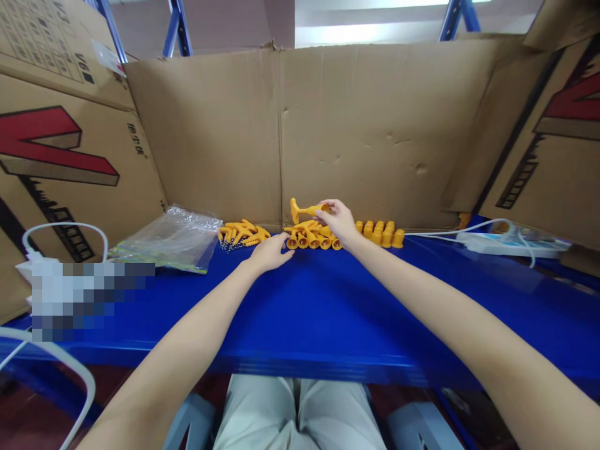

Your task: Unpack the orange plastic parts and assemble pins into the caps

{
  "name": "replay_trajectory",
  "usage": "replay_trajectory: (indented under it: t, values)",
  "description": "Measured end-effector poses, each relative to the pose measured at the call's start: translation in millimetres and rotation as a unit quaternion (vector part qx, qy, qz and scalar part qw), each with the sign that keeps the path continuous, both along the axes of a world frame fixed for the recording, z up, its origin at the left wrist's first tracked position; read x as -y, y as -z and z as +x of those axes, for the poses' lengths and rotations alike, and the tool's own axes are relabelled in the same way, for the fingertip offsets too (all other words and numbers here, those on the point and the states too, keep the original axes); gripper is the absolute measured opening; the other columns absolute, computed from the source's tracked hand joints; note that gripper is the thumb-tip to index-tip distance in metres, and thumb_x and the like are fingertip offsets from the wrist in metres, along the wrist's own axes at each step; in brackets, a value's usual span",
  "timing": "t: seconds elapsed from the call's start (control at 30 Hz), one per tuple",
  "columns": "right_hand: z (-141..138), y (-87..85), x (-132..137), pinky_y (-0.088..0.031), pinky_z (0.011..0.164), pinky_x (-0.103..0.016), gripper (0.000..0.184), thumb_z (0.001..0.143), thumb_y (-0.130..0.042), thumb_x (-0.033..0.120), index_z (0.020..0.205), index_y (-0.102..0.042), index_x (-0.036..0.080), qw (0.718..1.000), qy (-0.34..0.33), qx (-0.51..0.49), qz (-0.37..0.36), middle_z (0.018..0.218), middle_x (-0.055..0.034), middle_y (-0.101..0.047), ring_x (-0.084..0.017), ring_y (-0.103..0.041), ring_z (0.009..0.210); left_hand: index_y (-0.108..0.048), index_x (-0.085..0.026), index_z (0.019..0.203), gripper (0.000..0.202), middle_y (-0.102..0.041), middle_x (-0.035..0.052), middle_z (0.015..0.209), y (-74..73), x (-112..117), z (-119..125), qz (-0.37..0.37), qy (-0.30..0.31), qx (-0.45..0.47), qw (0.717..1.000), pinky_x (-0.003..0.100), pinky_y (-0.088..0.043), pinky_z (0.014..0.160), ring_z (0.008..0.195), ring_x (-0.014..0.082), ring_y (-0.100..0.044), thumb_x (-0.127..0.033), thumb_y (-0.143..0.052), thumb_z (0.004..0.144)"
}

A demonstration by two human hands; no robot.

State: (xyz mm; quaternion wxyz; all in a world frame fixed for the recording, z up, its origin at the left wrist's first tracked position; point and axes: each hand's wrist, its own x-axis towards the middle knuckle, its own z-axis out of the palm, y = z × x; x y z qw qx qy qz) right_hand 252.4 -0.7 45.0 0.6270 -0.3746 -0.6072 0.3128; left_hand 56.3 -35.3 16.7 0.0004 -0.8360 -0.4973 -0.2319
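Observation:
My right hand point(341, 222) is closed on a yellow T-handled piece with a flared, hollow end, lifted above the others; the T-handled piece point(304, 211) points its crossbar left. Under it lies a row of similar yellow pieces point(314, 242), hollow ends facing me. At the left end of that row, my left hand point(270, 252) has its thumb and fingers apart, nothing visible in it. To its left is a pile of yellow T-handles with metal spirals point(241, 234). Right of my right hand stand several yellow cups point(387, 235), partly hidden by it.
Clear plastic bags point(171, 240) lie at the left of the blue table point(300, 319). White cabling and a power strip point(513, 242) are on the right. Cardboard point(365, 131) walls the back and both sides. A blurred patch covers something at the far left.

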Motion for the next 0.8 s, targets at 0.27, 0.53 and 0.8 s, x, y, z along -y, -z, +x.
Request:
replay_trajectory:
  t: [0.27, 0.53, 0.8]
  values:
    - [-5.8, 25.0, -21.9, -0.033, 0.101, -0.047, 0.036, 0.081, -0.042, 0.008, 0.116, -0.05, 0.015, 0.859, 0.172, 0.461, 0.142, 0.121, -0.0143, -0.057, -0.026, -0.054, 0.11, -0.064, -0.015, 0.097, 0.026, -0.07, 0.0067, 0.086, 0.4, -2.2, 0.8, -0.05, 0.036, -0.057, 0.996, 0.027, -0.045, 0.068, 0.076, 0.0186, -0.064, -0.033, -0.052, 0.081]
    - [3.1, 32.4, -5.7, -0.025, 0.106, -0.053, 0.042, 0.081, -0.042, 0.006, 0.12, -0.056, 0.012, 0.706, 0.188, 0.674, 0.111, 0.129, -0.0167, -0.054, -0.028, -0.055, 0.11, -0.066, -0.016, 0.095, 0.026, -0.069, 0.0065, 0.085, 0.4, -2.7, 2.5, -0.051, 0.041, -0.07, 0.995, 0.027, -0.044, 0.069, 0.076, 0.0189, -0.063, -0.032, -0.052, 0.081]
    - [30.8, -1.0, -28.1, -0.037, 0.102, -0.046, 0.044, 0.079, -0.053, 0.019, 0.121, -0.061, 0.025, 0.814, 0.098, 0.572, -0.025, 0.13, -0.0065, -0.058, -0.026, -0.054, 0.118, -0.066, -0.016, 0.093, 0.025, -0.069, 0.0057, 0.084, 2.8, -6.9, 0.2, -0.049, 0.052, -0.07, 0.995, 0.027, -0.044, 0.068, 0.075, 0.0182, -0.062, -0.033, -0.05, 0.081]
